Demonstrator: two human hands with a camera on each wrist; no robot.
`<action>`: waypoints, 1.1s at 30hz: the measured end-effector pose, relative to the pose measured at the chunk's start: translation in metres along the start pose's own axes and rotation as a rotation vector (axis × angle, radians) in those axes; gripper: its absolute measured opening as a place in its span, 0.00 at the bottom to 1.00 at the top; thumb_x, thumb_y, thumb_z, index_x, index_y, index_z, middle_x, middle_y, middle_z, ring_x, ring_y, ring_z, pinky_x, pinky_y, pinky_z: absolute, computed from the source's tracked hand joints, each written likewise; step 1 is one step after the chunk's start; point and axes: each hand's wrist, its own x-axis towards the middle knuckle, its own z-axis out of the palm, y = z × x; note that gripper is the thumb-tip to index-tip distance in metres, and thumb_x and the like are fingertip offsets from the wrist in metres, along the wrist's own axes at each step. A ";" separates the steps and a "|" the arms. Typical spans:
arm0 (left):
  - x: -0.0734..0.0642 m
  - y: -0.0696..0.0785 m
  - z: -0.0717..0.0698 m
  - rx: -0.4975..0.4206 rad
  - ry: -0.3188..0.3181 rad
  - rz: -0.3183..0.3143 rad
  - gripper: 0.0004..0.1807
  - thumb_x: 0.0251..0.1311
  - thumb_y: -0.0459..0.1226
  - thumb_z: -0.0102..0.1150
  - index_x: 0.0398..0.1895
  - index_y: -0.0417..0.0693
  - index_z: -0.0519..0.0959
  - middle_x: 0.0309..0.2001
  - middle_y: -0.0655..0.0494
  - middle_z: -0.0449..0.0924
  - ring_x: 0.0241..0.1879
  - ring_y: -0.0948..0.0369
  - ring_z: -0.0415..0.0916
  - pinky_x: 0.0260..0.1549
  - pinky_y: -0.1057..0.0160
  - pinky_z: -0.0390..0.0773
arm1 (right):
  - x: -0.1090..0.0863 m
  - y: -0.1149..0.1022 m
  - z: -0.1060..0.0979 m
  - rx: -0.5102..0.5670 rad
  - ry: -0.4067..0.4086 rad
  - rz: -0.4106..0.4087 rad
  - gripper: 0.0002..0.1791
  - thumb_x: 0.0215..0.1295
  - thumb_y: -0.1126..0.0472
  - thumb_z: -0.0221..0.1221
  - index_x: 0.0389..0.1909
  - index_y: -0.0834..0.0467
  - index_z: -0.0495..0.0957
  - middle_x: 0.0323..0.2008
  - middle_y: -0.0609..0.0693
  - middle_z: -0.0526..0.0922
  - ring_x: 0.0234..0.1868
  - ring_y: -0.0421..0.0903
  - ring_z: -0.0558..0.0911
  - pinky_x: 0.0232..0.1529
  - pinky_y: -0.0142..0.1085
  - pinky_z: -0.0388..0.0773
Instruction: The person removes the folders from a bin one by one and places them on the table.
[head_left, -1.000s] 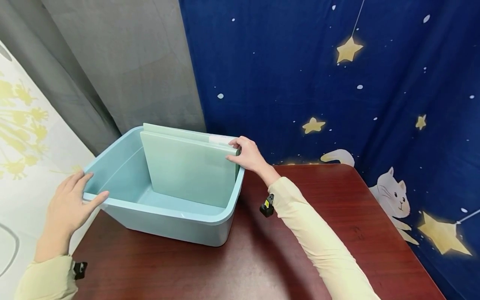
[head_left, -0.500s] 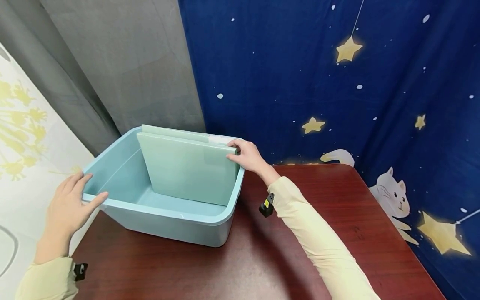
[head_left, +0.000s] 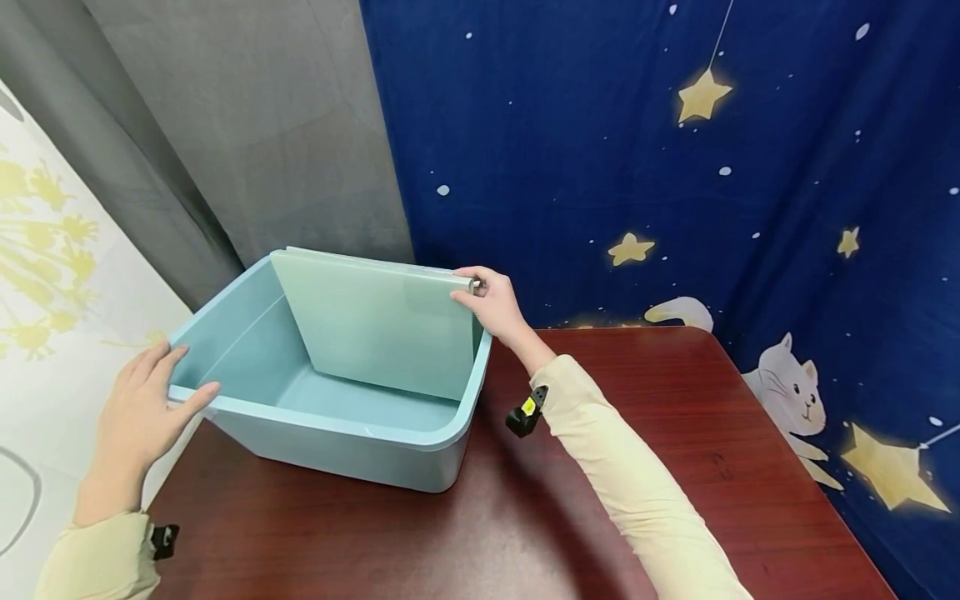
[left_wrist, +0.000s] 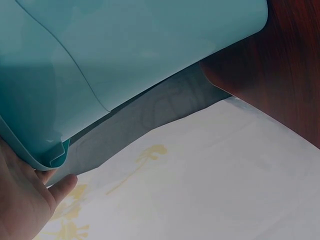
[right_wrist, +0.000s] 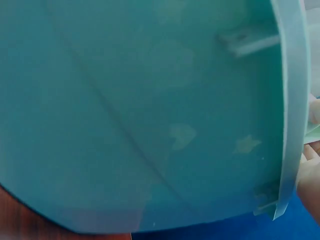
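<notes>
A light blue plastic bin (head_left: pixel 322 423) stands at the left of the table. Inside it, a pale green file folder (head_left: pixel 382 329) stands on edge, leaning against the far wall. The top strip of a second green folder (head_left: pixel 345 257) shows right behind it. My right hand (head_left: pixel 498 304) pinches the front folder's upper right corner, thumb in front and fingers behind. My left hand (head_left: pixel 142 408) rests on the bin's near left corner, fingers over the rim and thumb along the front. In the right wrist view, the bin's outer wall (right_wrist: pixel 140 120) hides most of that hand.
The dark red wooden table (head_left: pixel 615 392) extends to the right of the bin. A grey curtain (head_left: pixel 285 125) and a blue star-patterned curtain (head_left: pixel 555 167) hang behind it. White cloth with yellow prints (left_wrist: pixel 200 175) lies beyond the table's left edge.
The front folder has moved back and slightly up with my right hand, now close against the rear folder and covering its white label. My left hand stays at the bin's corner.
</notes>
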 end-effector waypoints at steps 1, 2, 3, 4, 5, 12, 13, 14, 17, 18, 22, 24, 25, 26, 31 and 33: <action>0.000 0.000 0.000 -0.001 0.001 -0.001 0.40 0.55 0.52 0.52 0.65 0.35 0.58 0.65 0.33 0.51 0.66 0.40 0.42 0.61 0.40 0.44 | 0.000 -0.001 0.000 0.026 0.022 0.018 0.17 0.53 0.69 0.62 0.46 0.65 0.77 0.39 0.58 0.80 0.36 0.44 0.82 0.34 0.32 0.77; 0.000 0.000 0.000 -0.002 0.001 0.000 0.40 0.55 0.51 0.52 0.65 0.35 0.58 0.65 0.33 0.51 0.66 0.40 0.42 0.61 0.40 0.44 | 0.000 -0.003 0.000 0.053 0.039 0.035 0.17 0.53 0.69 0.62 0.46 0.65 0.77 0.39 0.57 0.80 0.35 0.43 0.82 0.33 0.32 0.77; 0.001 0.000 0.001 -0.003 0.003 0.001 0.40 0.55 0.51 0.52 0.65 0.35 0.58 0.65 0.33 0.52 0.66 0.40 0.42 0.61 0.40 0.44 | 0.000 -0.004 0.000 0.076 0.058 0.050 0.18 0.52 0.69 0.62 0.46 0.65 0.77 0.38 0.56 0.80 0.34 0.42 0.82 0.33 0.32 0.77; 0.001 0.000 0.001 -0.004 0.005 0.002 0.40 0.55 0.51 0.52 0.65 0.34 0.58 0.65 0.33 0.52 0.66 0.40 0.43 0.61 0.40 0.44 | 0.000 -0.006 0.000 0.098 0.078 0.062 0.18 0.52 0.69 0.62 0.46 0.64 0.78 0.38 0.55 0.80 0.33 0.41 0.81 0.32 0.31 0.77; 0.001 0.000 0.001 -0.004 0.007 0.003 0.40 0.55 0.51 0.52 0.64 0.34 0.58 0.65 0.32 0.52 0.66 0.40 0.43 0.61 0.40 0.44 | 0.000 -0.008 0.000 0.123 0.097 0.070 0.18 0.52 0.69 0.62 0.47 0.65 0.77 0.38 0.55 0.81 0.33 0.40 0.81 0.32 0.32 0.77; 0.002 0.000 0.001 -0.005 0.018 0.012 0.39 0.55 0.51 0.53 0.64 0.34 0.59 0.64 0.32 0.53 0.66 0.39 0.44 0.62 0.42 0.43 | 0.002 -0.018 -0.004 0.230 0.168 0.071 0.18 0.51 0.70 0.62 0.46 0.65 0.78 0.38 0.55 0.82 0.29 0.40 0.80 0.30 0.32 0.78; 0.002 0.000 0.001 -0.005 0.018 0.014 0.39 0.55 0.51 0.53 0.64 0.34 0.59 0.64 0.32 0.53 0.66 0.39 0.44 0.63 0.42 0.43 | 0.003 -0.020 -0.005 0.245 0.175 0.068 0.18 0.52 0.70 0.62 0.46 0.65 0.78 0.38 0.55 0.82 0.29 0.39 0.80 0.30 0.32 0.78; 0.002 0.000 0.001 -0.005 0.019 0.015 0.39 0.55 0.51 0.53 0.64 0.33 0.59 0.64 0.32 0.53 0.66 0.39 0.44 0.63 0.43 0.43 | 0.003 -0.023 -0.005 0.260 0.183 0.065 0.17 0.52 0.71 0.62 0.46 0.65 0.77 0.38 0.55 0.82 0.28 0.39 0.80 0.30 0.31 0.78; 0.002 0.001 0.000 -0.006 0.019 0.016 0.39 0.55 0.51 0.53 0.63 0.33 0.59 0.64 0.31 0.53 0.66 0.39 0.44 0.63 0.43 0.43 | 0.004 -0.030 -0.006 0.311 0.209 0.053 0.17 0.53 0.72 0.60 0.46 0.66 0.77 0.37 0.53 0.81 0.27 0.39 0.80 0.29 0.31 0.77; 0.002 0.001 0.000 -0.005 0.017 0.015 0.39 0.55 0.51 0.53 0.63 0.33 0.59 0.64 0.31 0.53 0.66 0.39 0.44 0.63 0.43 0.43 | 0.004 -0.033 -0.006 0.328 0.213 0.049 0.18 0.53 0.72 0.60 0.47 0.66 0.76 0.38 0.53 0.81 0.27 0.39 0.80 0.30 0.31 0.78; 0.001 0.001 0.000 -0.003 0.014 0.011 0.40 0.55 0.51 0.53 0.63 0.33 0.59 0.65 0.32 0.52 0.66 0.40 0.43 0.63 0.43 0.43 | 0.004 -0.044 -0.008 0.401 0.230 0.031 0.19 0.53 0.74 0.59 0.48 0.70 0.74 0.36 0.49 0.80 0.28 0.39 0.80 0.31 0.31 0.78; 0.001 0.001 0.000 -0.002 0.013 0.009 0.40 0.55 0.51 0.53 0.64 0.33 0.59 0.65 0.32 0.52 0.66 0.40 0.44 0.63 0.43 0.43 | 0.004 -0.048 -0.009 0.442 0.238 0.019 0.19 0.52 0.76 0.58 0.48 0.71 0.74 0.34 0.48 0.80 0.27 0.38 0.80 0.29 0.30 0.78; 0.001 0.001 0.000 -0.003 0.013 0.009 0.40 0.55 0.51 0.53 0.64 0.33 0.59 0.65 0.32 0.52 0.66 0.40 0.44 0.63 0.43 0.43 | 0.004 -0.050 -0.010 0.461 0.242 0.012 0.19 0.52 0.77 0.58 0.48 0.72 0.73 0.33 0.48 0.80 0.27 0.38 0.80 0.29 0.30 0.78; 0.001 0.001 -0.001 -0.003 0.013 0.008 0.39 0.55 0.51 0.53 0.63 0.33 0.59 0.65 0.32 0.52 0.66 0.40 0.44 0.63 0.43 0.43 | 0.004 -0.052 -0.011 0.477 0.247 0.003 0.19 0.52 0.78 0.58 0.48 0.72 0.73 0.32 0.47 0.79 0.26 0.38 0.80 0.28 0.30 0.78; 0.001 0.001 -0.001 -0.004 0.006 0.005 0.40 0.55 0.51 0.53 0.64 0.34 0.59 0.65 0.32 0.52 0.66 0.40 0.43 0.63 0.42 0.42 | 0.003 -0.061 -0.017 0.551 0.270 -0.046 0.19 0.51 0.80 0.56 0.48 0.74 0.72 0.31 0.48 0.79 0.26 0.38 0.79 0.27 0.30 0.79; 0.000 0.002 -0.001 -0.002 0.004 0.003 0.40 0.55 0.52 0.52 0.64 0.34 0.58 0.65 0.32 0.52 0.66 0.40 0.43 0.63 0.42 0.43 | 0.002 -0.065 -0.019 0.574 0.279 -0.058 0.19 0.51 0.81 0.56 0.47 0.74 0.73 0.32 0.48 0.79 0.26 0.39 0.79 0.27 0.30 0.78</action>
